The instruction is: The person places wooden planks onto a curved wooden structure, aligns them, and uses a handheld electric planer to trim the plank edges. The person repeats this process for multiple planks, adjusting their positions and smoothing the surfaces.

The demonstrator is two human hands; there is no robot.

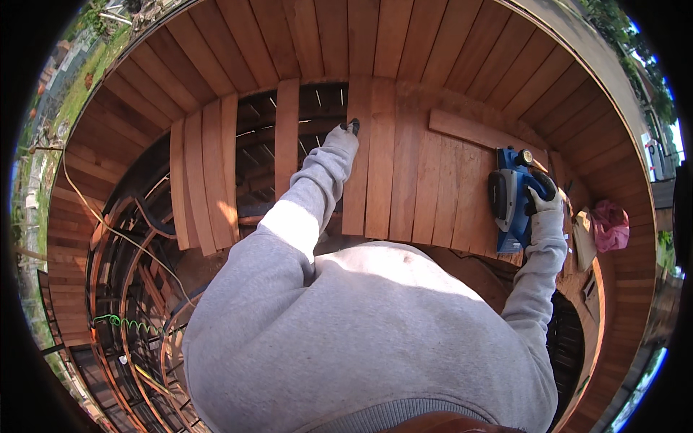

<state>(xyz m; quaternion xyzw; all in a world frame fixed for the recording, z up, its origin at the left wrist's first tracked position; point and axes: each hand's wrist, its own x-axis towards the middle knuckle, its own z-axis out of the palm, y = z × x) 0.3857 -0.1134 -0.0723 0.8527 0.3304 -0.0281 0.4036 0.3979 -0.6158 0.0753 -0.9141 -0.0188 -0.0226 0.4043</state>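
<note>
**Blue-and-black electric planer [514, 206] gripped at right of frame**

On my feed, the planer sits right of centre, over the right end of a row of reddish-brown wooden planks [426, 177]. I see the right hand [546, 193] with its fingers closed around the tool's rear handle. The left hand [349, 131], upper centre, is at the row's left edge; I can't tell whether its fingers grip the wood. One loose reddish plank [478, 134] lies crosswise just left of the planer's top. Further right I get a crumpled pink cloth [611, 225]. Dark curved framework [253, 119] shows between boards at upper left, and a bright green coiled hose [128, 323] hangs lower left.
</note>
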